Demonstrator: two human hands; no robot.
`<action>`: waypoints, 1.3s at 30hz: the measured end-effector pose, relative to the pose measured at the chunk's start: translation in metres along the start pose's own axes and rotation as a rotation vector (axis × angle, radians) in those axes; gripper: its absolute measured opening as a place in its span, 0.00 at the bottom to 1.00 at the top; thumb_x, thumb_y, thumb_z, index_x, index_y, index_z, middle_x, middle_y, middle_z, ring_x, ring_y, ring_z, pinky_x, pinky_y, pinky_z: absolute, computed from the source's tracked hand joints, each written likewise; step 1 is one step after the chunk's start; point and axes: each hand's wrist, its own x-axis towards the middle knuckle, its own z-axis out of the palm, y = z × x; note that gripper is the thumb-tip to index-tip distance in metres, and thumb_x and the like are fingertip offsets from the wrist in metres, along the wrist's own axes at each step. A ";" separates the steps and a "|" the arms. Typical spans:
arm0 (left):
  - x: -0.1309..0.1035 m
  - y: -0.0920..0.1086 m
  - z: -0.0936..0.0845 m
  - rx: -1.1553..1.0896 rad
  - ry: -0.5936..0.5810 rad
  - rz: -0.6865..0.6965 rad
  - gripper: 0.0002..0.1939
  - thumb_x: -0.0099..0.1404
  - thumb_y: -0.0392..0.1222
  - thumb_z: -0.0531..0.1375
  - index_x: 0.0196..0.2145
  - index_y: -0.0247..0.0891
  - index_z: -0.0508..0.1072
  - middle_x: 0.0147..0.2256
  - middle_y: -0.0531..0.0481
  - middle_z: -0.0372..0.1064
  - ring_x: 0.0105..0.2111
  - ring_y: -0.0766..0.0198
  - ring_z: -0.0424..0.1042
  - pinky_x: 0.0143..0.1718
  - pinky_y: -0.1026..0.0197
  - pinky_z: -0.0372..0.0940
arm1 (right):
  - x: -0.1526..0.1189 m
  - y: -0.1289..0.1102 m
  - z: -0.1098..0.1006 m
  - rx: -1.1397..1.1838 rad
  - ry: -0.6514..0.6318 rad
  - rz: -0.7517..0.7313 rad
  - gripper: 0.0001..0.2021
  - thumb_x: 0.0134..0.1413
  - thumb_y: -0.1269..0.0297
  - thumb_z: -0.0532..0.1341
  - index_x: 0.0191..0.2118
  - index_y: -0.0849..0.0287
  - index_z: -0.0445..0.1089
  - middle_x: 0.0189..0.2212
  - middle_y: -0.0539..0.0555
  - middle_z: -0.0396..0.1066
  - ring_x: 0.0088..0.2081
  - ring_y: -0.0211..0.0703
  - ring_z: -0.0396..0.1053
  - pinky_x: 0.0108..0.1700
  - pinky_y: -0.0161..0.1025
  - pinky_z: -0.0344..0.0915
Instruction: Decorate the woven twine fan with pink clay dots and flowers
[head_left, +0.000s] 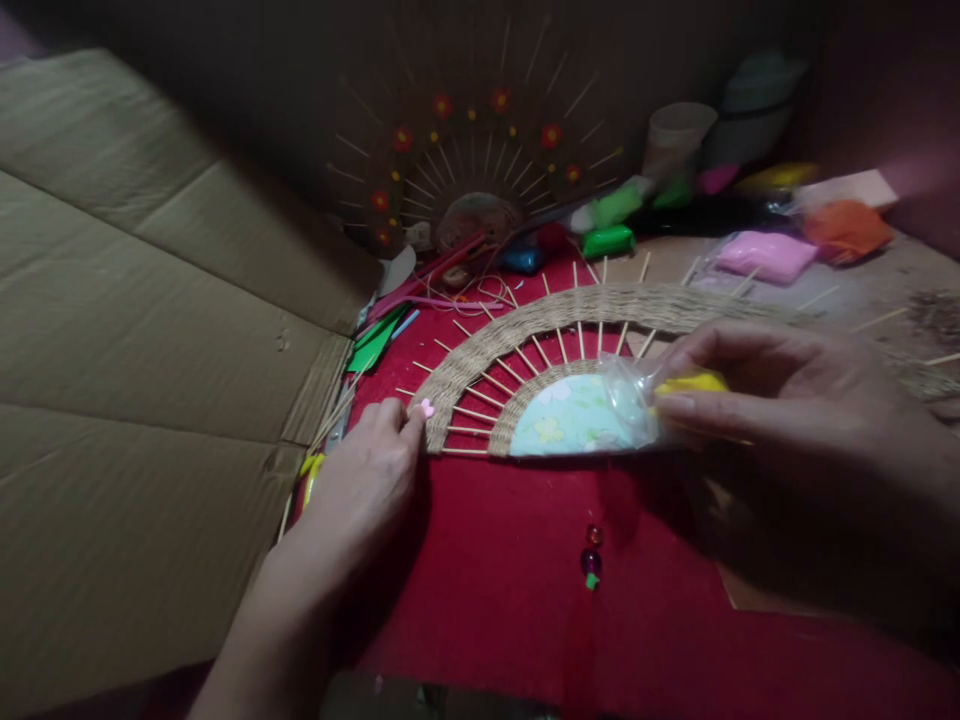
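Note:
A woven fan frame (525, 330) with thin sticks and a pale blue floral half-circle (562, 415) lies on the red surface. At its left end, my left hand (379, 450) has its fingers closed on the woven band, beside a small pink flower (427, 408). My right hand (780, 395) pinches a clear plastic packet with yellow material (691, 384) above the fan's right part. The packet's loose plastic overlaps the blue floral piece. Beads (592, 562) on a red tassel lie below the fan.
Cardboard (150, 330) rises at the left. Behind stands another fan with red flowers (500, 100). Pink (765, 257), orange (847, 230) and green (608, 241) packets lie at the back right, near a cup (679, 135). The red surface (480, 560) extends toward the front.

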 end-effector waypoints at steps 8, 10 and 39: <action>0.002 -0.009 -0.004 -0.269 0.143 -0.095 0.17 0.68 0.39 0.46 0.37 0.33 0.75 0.31 0.45 0.60 0.29 0.61 0.61 0.29 0.59 0.56 | 0.001 0.002 -0.002 -0.032 0.006 -0.008 0.06 0.41 0.68 0.68 0.28 0.53 0.71 0.23 0.49 0.68 0.23 0.38 0.66 0.22 0.34 0.62; 0.003 -0.010 -0.002 -0.275 0.150 -0.080 0.17 0.68 0.40 0.47 0.36 0.33 0.75 0.30 0.45 0.60 0.29 0.62 0.60 0.29 0.60 0.55 | 0.001 0.002 -0.003 -0.027 0.004 0.003 0.07 0.41 0.68 0.68 0.28 0.53 0.71 0.22 0.49 0.68 0.23 0.38 0.66 0.21 0.34 0.62; 0.014 -0.012 0.000 -0.660 0.450 -0.138 0.08 0.65 0.45 0.55 0.33 0.38 0.69 0.33 0.49 0.65 0.31 0.63 0.66 0.32 0.61 0.60 | 0.005 -0.006 0.006 -0.028 -0.072 0.037 0.10 0.39 0.66 0.68 0.29 0.58 0.67 0.24 0.47 0.67 0.23 0.33 0.61 0.25 0.32 0.58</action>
